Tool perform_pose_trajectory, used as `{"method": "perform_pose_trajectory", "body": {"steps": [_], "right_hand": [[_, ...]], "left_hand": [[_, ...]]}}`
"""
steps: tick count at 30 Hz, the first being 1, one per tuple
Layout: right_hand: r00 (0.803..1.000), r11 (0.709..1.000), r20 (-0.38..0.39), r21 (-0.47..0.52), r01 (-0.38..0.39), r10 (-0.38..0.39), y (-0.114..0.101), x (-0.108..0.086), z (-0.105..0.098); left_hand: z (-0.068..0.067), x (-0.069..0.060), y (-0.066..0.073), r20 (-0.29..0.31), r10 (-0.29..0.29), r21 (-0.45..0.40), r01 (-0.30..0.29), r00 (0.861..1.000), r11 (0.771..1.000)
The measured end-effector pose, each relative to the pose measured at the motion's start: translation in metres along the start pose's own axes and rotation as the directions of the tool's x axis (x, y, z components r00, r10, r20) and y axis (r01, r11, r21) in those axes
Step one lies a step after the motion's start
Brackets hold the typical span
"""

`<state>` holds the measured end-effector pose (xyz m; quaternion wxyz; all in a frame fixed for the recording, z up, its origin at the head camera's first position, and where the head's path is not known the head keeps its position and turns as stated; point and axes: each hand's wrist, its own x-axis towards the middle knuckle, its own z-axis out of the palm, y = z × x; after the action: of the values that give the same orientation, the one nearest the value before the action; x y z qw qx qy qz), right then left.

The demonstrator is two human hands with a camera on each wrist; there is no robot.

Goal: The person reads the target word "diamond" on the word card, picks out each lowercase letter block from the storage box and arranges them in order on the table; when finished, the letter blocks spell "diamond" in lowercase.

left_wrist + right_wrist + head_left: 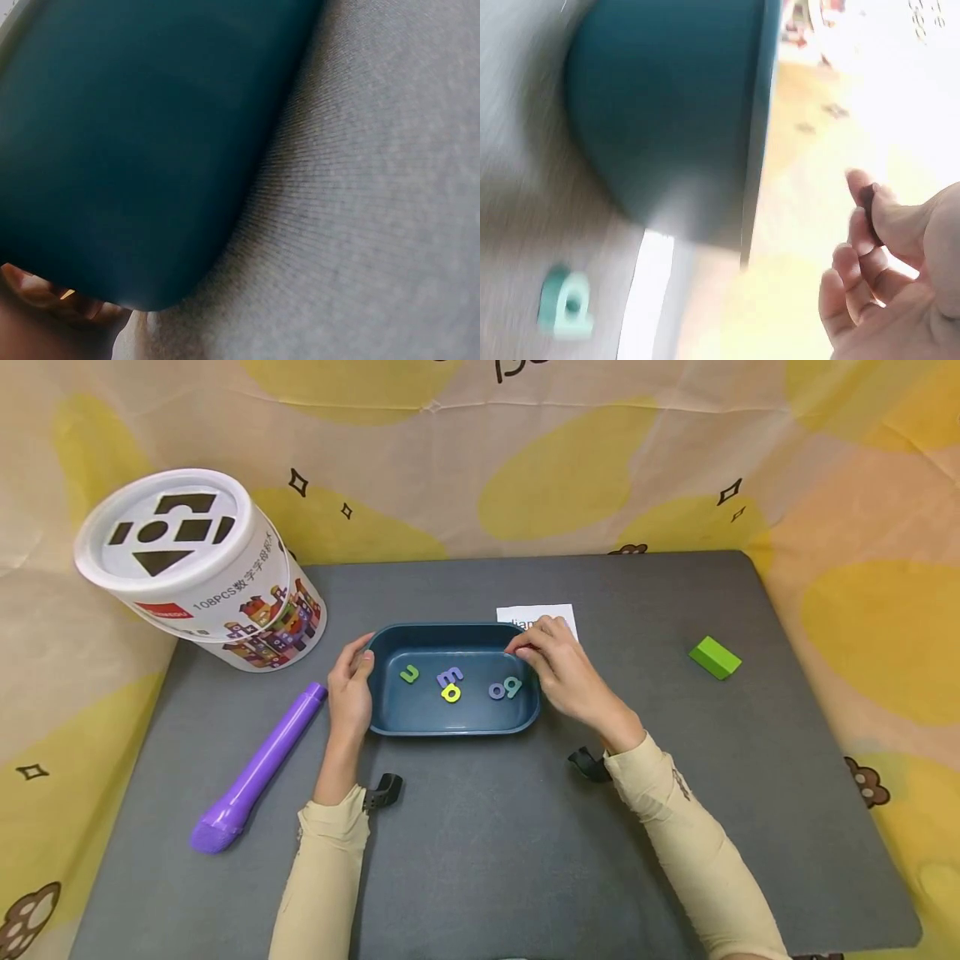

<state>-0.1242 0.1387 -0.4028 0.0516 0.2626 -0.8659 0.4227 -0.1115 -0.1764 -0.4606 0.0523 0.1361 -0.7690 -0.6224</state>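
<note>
A dark teal tray point(450, 727) sits on the table, holding several small letters: a green u point(408, 674), a purple m point(450, 677), a yellow letter point(451, 693), a bluish o point(497, 691) and a teal letter point(513, 687). My left hand point(351, 693) grips the tray's left end, thumb at the rim; its fingers show by the tray point(142, 150) in the left wrist view. Above the tray's right end, my right hand point(566, 672) pinches a small dark piece point(868, 206), whose shape I cannot tell. Outside the tray lies a pale teal letter point(565, 304) in the right wrist view.
Behind the right hand lies a white card point(536, 612) with partly covered print. A white bucket point(202, 568) stands at the back left, a purple toy microphone point(262, 764) before it. On the right is a green block point(716, 657). A patterned cloth point(570, 468) hangs behind.
</note>
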Motion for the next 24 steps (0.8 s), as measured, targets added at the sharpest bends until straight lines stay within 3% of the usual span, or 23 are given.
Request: {"method": "perform_pose_trajectory", "body": {"steps": [4, 7, 16, 20, 24], "right_hand": [[0.994, 0.999, -0.097, 0.010, -0.050, 0.051, 0.015, -0.013, -0.017], [0.985, 0.993, -0.122, 0.007, -0.121, 0.121, 0.028, -0.024, -0.025], [0.931, 0.931, -0.038, 0.024, -0.363, 0.364, 0.065, -0.047, -0.035], [0.905, 0.904, 0.005, 0.033, -0.426, 0.426, 0.073, -0.050, -0.033], [0.891, 0.890, 0.016, 0.030, -0.454, 0.454, 0.076, -0.053, -0.030]], "left_hand": [[0.000, -0.001, 0.000, -0.008, -0.002, 0.008, 0.002, 1.000, 1.000], [0.000, -0.001, 0.000, -0.014, -0.002, 0.014, 0.003, 1.000, 1.000], [-0.001, -0.002, 0.002, -0.009, 0.007, 0.015, -0.007, 1.000, 1.000], [0.000, -0.002, 0.002, -0.010, 0.004, 0.009, -0.004, 1.000, 1.000], [0.000, -0.002, 0.002, -0.008, 0.009, -0.002, -0.009, 1.000, 1.000]]}}
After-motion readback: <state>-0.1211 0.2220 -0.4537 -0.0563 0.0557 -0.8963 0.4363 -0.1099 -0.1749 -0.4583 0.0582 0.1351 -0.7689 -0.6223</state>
